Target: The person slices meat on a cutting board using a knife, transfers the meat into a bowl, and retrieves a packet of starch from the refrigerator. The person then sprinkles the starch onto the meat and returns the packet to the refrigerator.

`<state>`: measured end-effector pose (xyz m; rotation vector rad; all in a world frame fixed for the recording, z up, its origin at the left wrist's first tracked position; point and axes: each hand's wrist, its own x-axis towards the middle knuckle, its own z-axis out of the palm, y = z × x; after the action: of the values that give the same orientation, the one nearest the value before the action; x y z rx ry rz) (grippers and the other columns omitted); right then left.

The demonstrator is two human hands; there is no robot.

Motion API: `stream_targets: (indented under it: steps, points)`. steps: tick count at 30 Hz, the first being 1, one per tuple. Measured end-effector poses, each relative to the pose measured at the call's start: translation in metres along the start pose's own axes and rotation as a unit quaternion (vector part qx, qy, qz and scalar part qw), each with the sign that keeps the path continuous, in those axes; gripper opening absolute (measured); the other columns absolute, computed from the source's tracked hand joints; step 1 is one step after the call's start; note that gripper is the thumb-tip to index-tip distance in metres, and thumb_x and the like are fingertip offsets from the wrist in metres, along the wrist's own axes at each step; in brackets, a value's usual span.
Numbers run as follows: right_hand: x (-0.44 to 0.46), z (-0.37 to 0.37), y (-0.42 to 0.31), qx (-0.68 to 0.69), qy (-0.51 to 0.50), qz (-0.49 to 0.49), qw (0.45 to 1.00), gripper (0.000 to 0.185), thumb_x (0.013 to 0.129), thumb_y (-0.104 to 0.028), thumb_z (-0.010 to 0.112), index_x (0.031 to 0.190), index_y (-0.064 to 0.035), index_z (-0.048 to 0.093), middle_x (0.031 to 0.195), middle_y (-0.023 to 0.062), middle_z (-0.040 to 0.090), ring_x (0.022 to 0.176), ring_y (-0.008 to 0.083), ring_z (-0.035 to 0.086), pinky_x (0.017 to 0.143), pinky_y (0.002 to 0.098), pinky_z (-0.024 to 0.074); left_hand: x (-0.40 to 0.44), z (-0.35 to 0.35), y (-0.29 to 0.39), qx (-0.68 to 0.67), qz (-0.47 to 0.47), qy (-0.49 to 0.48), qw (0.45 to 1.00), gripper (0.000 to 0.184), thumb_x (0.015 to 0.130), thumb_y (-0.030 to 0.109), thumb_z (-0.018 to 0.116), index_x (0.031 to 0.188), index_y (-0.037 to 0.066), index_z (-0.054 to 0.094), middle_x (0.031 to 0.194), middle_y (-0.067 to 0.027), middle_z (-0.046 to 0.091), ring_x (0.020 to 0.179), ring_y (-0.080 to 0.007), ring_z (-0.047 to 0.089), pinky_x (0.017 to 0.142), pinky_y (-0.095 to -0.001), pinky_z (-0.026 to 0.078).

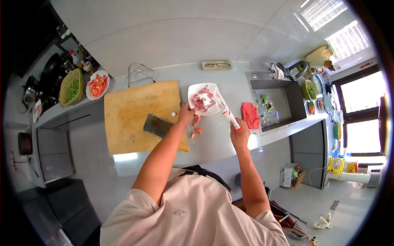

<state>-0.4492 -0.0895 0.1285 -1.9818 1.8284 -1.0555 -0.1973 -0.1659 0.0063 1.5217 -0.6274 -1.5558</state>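
Between the two hands, a white dish (pixel 194 89) holds cut meat (pixel 201 104) with white powder (pixel 204 96) lying on it; whether it is lifted off the counter (pixel 213 137), I cannot tell. The left hand (pixel 186 115) grips the dish's near left edge, while the right hand (pixel 240 135) is closed around the near end of a slim packet (pixel 225 110) angled over the rim. Sprinkling seems best done with the packet's mouth low over the meat, in small taps, so the powder spreads rather than heaps, and with the dish held level. Both forearms reach forward, the left slanting inward above a cleaver (pixel 158 126), the right leaning slightly inward.
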Motion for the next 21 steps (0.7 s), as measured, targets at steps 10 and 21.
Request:
stream_targets:
  steps: [10,21]
  points:
    - [0.001,-0.001,-0.003,0.009,0.014,-0.004,1.000,0.022,0.088,-0.003,0.076,0.109,-0.0047,0.070,0.101,0.0135,0.072,0.096,0.0370,0.067,0.081,0.0453,0.0539,0.004,-0.001,0.000,0.006,-0.010,0.002,1.000,0.028,0.100,0.006,0.068,0.127,-0.001,0.062,0.110,-0.0124,0.071,0.087,-0.0208,0.074,0.069,-0.0315,0.064]
    - [-0.005,-0.001,-0.009,0.021,0.006,-0.017,1.000,0.017,0.090,-0.006,0.077,0.105,-0.0019,0.070,0.099,0.0163,0.073,0.090,0.0375,0.069,0.079,0.0434,0.0557,0.000,-0.001,0.010,-0.008,-0.034,-0.011,0.999,0.025,0.103,0.005,0.061,0.127,0.001,0.062,0.106,-0.0105,0.071,0.085,-0.0188,0.072,0.069,-0.0317,0.062]
